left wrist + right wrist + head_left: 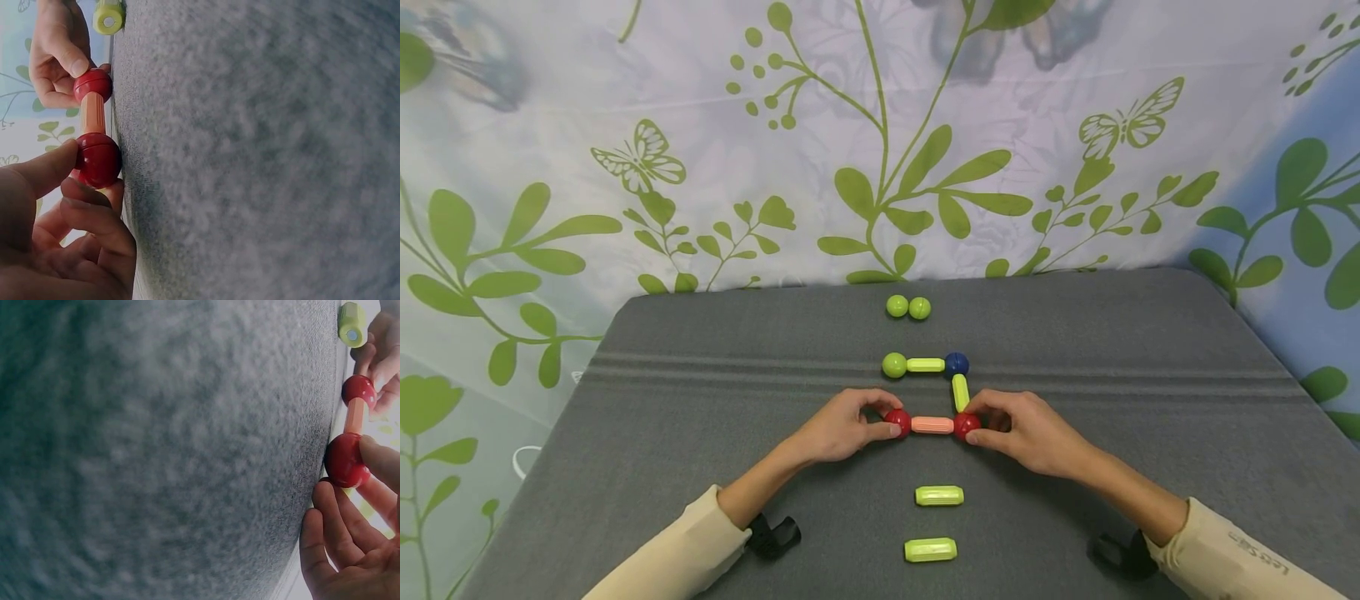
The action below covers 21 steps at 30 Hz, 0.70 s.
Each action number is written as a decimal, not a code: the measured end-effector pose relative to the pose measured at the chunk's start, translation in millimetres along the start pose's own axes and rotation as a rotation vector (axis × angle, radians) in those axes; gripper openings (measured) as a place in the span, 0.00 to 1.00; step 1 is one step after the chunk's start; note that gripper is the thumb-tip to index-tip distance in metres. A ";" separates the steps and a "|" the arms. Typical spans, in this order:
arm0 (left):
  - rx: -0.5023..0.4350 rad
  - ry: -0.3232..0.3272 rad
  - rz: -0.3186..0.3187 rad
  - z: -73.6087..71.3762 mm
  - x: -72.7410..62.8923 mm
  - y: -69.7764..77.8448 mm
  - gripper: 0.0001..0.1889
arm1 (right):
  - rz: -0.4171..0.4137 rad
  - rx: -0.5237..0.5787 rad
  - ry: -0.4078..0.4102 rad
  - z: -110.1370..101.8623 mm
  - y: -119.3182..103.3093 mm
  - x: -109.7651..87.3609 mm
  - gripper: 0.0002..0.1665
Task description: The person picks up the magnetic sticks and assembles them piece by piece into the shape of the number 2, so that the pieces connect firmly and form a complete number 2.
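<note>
My left hand [842,427] pinches a red ball [898,422] between thumb and fingers. Another red ball [967,427] is pinched by my right hand [1032,432]. Between the two balls runs a salmon-pink ribbed rod [932,425], touching both. From the right-hand red ball a yellow-green rod [960,392] leads back to a dark blue ball [957,364]. A second yellow-green rod [926,365] joins that blue ball to a green ball [894,365] on its left. In the left wrist view, the thumb presses one side of the near red ball [99,160].
Two loose green balls [908,307] sit side by side farther back. Nearer me lie two separate yellow-green rods, one [939,496] behind the other [930,550]. Everything rests on a grey cloth-covered table [700,358], with a leaf-patterned curtain [760,167] along its back edge.
</note>
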<state>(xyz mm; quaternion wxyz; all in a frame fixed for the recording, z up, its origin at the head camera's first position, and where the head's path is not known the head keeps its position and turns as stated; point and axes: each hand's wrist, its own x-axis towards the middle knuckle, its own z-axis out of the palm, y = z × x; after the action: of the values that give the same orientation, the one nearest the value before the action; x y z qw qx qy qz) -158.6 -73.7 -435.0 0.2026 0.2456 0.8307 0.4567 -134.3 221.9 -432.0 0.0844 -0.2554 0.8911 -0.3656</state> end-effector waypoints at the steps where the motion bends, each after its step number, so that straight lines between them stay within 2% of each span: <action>1: 0.011 0.003 0.003 0.1 -0.1 0.1 0.17 | -0.001 0.000 -0.002 -0.2 -0.2 0.0 0.12; 12: 0.084 0.005 0.005 1.5 0.1 4.9 0.16 | 0.005 0.011 -0.011 -0.6 -1.2 -0.9 0.12; 21: 0.056 0.008 0.026 0.6 -1.8 2.2 0.16 | -0.028 0.000 0.015 0.1 -1.4 -1.3 0.11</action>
<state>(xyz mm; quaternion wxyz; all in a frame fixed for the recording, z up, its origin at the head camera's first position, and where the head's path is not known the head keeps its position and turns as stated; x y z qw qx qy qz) -156.4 -73.3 -433.2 0.1861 0.2601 0.8408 0.4368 -132.6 221.7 -431.1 0.0723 -0.2652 0.8880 -0.3686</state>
